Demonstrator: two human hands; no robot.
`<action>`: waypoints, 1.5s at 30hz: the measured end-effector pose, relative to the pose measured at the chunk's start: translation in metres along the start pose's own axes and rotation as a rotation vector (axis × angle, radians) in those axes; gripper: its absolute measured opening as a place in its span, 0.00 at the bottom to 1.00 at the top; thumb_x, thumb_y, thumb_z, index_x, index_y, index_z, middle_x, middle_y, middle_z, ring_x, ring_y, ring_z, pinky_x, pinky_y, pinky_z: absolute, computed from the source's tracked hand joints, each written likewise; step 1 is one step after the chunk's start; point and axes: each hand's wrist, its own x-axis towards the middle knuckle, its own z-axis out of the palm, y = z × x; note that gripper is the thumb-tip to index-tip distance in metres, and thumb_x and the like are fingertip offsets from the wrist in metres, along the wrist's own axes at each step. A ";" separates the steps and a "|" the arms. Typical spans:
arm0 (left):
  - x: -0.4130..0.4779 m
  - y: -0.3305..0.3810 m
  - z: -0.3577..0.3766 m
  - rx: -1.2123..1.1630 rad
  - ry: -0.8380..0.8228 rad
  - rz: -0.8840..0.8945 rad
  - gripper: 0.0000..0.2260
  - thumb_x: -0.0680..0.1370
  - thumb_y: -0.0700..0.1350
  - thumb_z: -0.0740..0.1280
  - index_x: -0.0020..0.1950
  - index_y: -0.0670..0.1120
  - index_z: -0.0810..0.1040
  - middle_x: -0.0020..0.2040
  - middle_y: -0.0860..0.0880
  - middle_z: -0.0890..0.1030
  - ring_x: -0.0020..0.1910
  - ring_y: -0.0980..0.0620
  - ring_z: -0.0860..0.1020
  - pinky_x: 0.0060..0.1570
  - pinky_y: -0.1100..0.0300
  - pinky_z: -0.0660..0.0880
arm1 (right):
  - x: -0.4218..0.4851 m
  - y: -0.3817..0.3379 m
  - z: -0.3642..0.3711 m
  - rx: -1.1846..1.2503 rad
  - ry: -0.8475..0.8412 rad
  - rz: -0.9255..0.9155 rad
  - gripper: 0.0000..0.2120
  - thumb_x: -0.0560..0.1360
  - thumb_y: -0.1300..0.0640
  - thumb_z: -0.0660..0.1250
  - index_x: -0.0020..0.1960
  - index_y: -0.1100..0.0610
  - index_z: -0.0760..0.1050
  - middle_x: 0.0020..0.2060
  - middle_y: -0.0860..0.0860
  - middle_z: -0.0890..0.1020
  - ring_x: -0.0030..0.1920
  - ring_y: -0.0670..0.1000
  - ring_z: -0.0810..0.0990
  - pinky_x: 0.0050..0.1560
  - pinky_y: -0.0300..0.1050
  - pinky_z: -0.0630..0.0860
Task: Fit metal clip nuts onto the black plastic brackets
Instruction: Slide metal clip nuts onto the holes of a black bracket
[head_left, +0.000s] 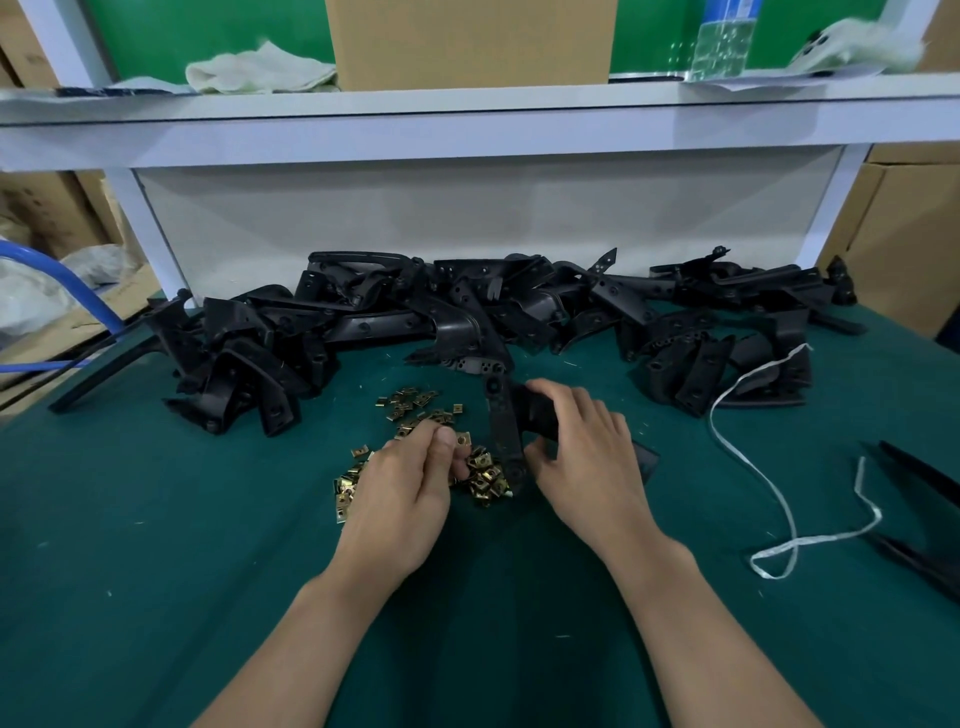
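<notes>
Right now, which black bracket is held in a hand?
The long bracket in front of the pile: the right hand grips it. The others lie untouched. The left hand pinches a clip nut.

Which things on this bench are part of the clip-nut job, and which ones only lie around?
For the job:
- loose clip nuts
- heap of brackets
- bracket gripped by the right hand
- clip nut pinched by the left hand

Lying about:
- white string
- cardboard box
- water bottle
- cloth
</notes>
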 end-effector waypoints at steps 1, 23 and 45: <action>0.000 0.000 0.000 -0.003 0.003 0.002 0.17 0.83 0.59 0.51 0.42 0.56 0.74 0.42 0.64 0.82 0.46 0.61 0.80 0.50 0.50 0.78 | 0.000 0.000 0.000 -0.001 -0.001 -0.001 0.29 0.74 0.57 0.70 0.72 0.49 0.65 0.61 0.49 0.77 0.59 0.52 0.74 0.61 0.48 0.66; -0.028 0.057 0.028 -0.707 -0.003 -0.321 0.15 0.78 0.55 0.64 0.48 0.43 0.80 0.40 0.46 0.83 0.37 0.49 0.81 0.37 0.59 0.79 | -0.048 0.021 -0.050 -0.097 -0.097 -0.012 0.25 0.77 0.53 0.69 0.71 0.50 0.67 0.53 0.50 0.77 0.50 0.54 0.75 0.50 0.47 0.67; -0.023 0.044 0.038 -0.824 -0.080 -0.398 0.15 0.83 0.48 0.62 0.52 0.36 0.78 0.39 0.45 0.81 0.37 0.49 0.80 0.37 0.60 0.78 | -0.044 0.023 -0.047 -0.060 -0.251 -0.041 0.23 0.81 0.54 0.64 0.75 0.47 0.64 0.59 0.48 0.77 0.56 0.54 0.76 0.58 0.47 0.67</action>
